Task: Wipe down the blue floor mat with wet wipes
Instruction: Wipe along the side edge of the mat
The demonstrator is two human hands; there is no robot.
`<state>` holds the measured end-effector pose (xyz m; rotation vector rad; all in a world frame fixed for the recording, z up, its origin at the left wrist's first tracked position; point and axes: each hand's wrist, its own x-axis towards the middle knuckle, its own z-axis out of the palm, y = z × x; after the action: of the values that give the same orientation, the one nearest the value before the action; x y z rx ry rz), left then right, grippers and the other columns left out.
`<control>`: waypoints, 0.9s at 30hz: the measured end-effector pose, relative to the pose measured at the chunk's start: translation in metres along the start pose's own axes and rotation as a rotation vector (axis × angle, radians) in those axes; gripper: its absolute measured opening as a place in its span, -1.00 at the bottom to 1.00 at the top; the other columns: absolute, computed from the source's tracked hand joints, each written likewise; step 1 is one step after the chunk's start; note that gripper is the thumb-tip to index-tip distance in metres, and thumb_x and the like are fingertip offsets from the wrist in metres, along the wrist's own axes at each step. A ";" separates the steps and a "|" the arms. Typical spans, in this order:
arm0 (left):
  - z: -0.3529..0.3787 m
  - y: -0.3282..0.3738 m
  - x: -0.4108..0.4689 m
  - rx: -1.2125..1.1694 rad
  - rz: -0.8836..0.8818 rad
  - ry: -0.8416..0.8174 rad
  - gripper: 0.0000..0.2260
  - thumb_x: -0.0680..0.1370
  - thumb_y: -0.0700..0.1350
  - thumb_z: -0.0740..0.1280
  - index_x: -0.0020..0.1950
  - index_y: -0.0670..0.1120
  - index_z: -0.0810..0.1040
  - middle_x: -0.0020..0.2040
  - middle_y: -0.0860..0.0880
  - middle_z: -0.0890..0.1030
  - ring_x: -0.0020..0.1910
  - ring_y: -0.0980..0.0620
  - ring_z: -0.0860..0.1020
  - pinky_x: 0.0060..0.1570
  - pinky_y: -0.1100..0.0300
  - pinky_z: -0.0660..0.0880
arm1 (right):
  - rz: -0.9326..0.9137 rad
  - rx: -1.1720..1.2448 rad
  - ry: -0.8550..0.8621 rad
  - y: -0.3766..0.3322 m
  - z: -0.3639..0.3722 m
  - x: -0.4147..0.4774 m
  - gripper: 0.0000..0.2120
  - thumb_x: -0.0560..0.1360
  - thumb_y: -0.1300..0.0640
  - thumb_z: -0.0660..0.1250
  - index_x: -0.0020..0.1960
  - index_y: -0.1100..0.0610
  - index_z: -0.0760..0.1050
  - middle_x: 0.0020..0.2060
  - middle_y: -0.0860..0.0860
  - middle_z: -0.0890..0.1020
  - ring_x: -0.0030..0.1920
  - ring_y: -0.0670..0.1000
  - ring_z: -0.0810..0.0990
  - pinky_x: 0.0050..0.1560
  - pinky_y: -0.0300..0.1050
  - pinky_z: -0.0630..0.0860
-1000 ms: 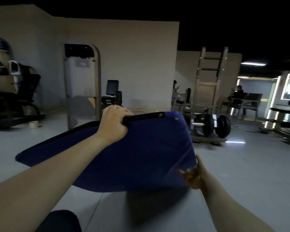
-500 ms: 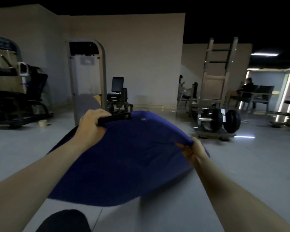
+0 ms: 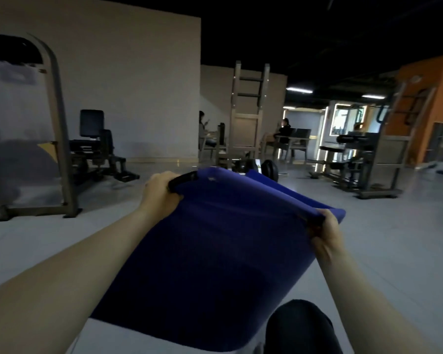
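Compared with half a second before, the blue floor mat (image 3: 215,251) is drawn nearer the person and fills more of the lower view, and the right hand (image 3: 325,233) sits farther out at the mat's right corner. The left hand (image 3: 159,195) keeps its grip at the mat's far left corner, fingers curled round a black strip (image 3: 183,180) along the far edge. The right hand's fingers are closed on the mat's far right edge, which folds over just beyond them. The mat's far end is held raised off the grey floor (image 3: 394,238); whether its near end touches the floor cannot be told. A dark-clad knee (image 3: 299,325) overlaps the mat's near right corner. Beyond the mat's far edge stand black weight plates (image 3: 269,169) and a tall rack (image 3: 248,106); a weight machine (image 3: 54,123) stands well to the mat's left.
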<state>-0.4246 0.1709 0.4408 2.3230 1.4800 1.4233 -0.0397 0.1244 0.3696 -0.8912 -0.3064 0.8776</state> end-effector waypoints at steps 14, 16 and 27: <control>-0.014 0.036 0.024 0.043 0.259 0.381 -0.65 0.51 -0.39 0.30 0.25 -0.15 0.63 0.12 -0.16 0.64 0.11 -0.19 0.52 0.06 -0.05 0.47 | -0.142 0.247 0.030 -0.055 0.012 -0.035 -0.94 0.50 0.23 0.34 -0.15 0.15 0.56 -0.35 0.02 0.61 -0.43 -0.01 0.63 -0.43 -0.21 0.54; -0.011 0.036 0.027 0.013 0.276 0.358 -0.65 0.51 -0.29 0.24 0.26 -0.12 0.62 0.11 -0.13 0.65 0.10 -0.18 0.55 0.06 -0.14 0.54 | -0.190 0.221 0.044 -0.072 0.009 -0.055 -0.92 0.50 0.23 0.36 -0.18 0.14 0.56 -0.44 -0.01 0.60 -0.43 -0.01 0.60 -0.44 -0.20 0.52; 0.011 0.111 0.067 -0.192 0.419 0.232 -0.65 0.55 -0.27 0.42 0.32 -0.07 0.55 0.26 -0.11 0.60 0.25 -0.10 0.56 0.29 -0.13 0.51 | -0.220 0.491 -0.125 -0.051 -0.079 -0.113 -0.70 0.38 0.18 0.42 -0.30 -0.01 0.29 -0.49 -0.10 0.26 -0.49 -0.10 0.24 -0.52 -0.26 0.25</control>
<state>-0.3313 0.1643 0.5310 2.5093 0.8652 1.8910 -0.0382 -0.0225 0.3732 -0.3415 -0.2741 0.7578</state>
